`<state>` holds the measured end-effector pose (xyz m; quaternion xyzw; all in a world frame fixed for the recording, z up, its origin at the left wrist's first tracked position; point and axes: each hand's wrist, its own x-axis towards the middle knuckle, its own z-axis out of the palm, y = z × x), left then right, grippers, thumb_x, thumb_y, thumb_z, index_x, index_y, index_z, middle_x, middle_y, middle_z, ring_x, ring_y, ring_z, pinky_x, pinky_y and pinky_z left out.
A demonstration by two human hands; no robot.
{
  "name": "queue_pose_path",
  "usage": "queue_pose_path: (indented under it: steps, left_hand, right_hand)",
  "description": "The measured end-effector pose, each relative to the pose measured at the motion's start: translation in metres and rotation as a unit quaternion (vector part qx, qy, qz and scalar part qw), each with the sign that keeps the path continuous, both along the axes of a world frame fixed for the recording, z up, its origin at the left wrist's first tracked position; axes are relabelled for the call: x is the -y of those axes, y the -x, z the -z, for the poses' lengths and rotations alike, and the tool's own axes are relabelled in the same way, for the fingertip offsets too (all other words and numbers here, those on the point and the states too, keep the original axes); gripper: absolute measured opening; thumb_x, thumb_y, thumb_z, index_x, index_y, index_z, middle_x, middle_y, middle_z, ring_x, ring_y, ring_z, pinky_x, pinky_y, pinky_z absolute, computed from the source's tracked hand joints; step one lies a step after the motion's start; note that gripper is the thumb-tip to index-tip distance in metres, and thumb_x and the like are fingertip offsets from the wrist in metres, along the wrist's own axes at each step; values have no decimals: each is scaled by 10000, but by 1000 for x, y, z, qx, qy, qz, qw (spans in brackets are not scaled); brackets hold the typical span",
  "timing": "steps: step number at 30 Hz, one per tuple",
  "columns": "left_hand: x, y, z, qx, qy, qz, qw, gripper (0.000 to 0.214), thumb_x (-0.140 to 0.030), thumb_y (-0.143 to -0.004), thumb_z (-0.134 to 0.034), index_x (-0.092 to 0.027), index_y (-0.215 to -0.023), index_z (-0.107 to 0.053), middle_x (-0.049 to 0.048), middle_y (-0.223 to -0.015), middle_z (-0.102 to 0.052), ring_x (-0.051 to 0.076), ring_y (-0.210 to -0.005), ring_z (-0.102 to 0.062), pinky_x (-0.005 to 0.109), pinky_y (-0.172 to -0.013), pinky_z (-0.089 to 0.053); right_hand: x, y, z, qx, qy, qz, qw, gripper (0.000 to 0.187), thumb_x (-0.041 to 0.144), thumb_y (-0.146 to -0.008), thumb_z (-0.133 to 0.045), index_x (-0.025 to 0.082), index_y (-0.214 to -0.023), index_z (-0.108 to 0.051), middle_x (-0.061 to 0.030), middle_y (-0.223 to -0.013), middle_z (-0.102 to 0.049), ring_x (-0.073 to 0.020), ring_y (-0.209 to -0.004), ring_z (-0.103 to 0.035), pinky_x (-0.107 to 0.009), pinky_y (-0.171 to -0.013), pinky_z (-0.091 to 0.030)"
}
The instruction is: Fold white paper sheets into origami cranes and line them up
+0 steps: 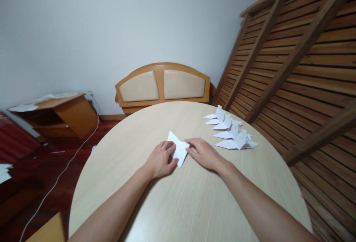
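A folded sheet of white paper (180,151) with pointed corners lies on the round pale wooden table (133,131), between my two hands. My left hand (161,159) grips its left side, the fingers resting on top and the thumb near the lower point. On the other side, my right hand (202,153) pinches the right corner between thumb and forefinger. Several folded white paper birds (236,140) stand in a row to the right of my right hand, wings overlapping. The underside of the paper is hidden.
Beyond the table stands a wooden headboard (159,82) with cream panels. A slatted wooden frame (278,64) leans along the right. To the left are a low desk (69,116) with papers on it and a white cable (66,168) on the dark red floor.
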<state>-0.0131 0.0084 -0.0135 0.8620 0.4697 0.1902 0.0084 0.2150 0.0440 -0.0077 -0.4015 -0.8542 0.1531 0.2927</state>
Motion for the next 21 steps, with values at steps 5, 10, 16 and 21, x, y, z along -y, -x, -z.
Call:
queue_pose_path:
  steps: [5,10,16,21]
  left_hand:
    - [1,0,1,-14,25,38,999,550,-399,-890,-565,-156,-1379,-497,174,-1409,-530,331,-1318,-467,504,-1106,-375]
    - [0,4,6,-28,61,59,996,618,-366,-912,-529,-191,-1486,-378,152,-1537,-408,335,-1430,-353,557,-1149,-298]
    - [1,5,5,-14,69,76,995,648,-378,-899,-554,-219,-1499,-367,143,-1560,-371,345,-1450,-314,581,-1146,-285]
    - [3,2,1,-6,47,94,994,639,-377,-863,-596,-173,-1448,-440,184,-1527,-397,362,-1416,-348,548,-1143,-309]
  right_hand:
    - [-6,-3,6,-9,40,1,999,328,142,-933,-448,194,-1152,-687,-86,-1163,-710,-231,-1099,-620,-405,-1001,-452]
    - [-4,-3,5,3,45,-39,998,471,-15,-798,-442,199,-1133,-694,-76,-1151,-697,-214,-1111,-603,-380,-1023,-440]
    - [-1,-6,3,36,8,-65,997,278,84,-857,-545,229,-1028,-709,-82,-1177,-629,-225,-1156,-556,-391,-1031,-433]
    - [1,-7,-1,27,3,-81,996,181,112,-880,-548,228,-907,-686,-72,-1271,-597,-221,-1245,-499,-403,-1076,-399]
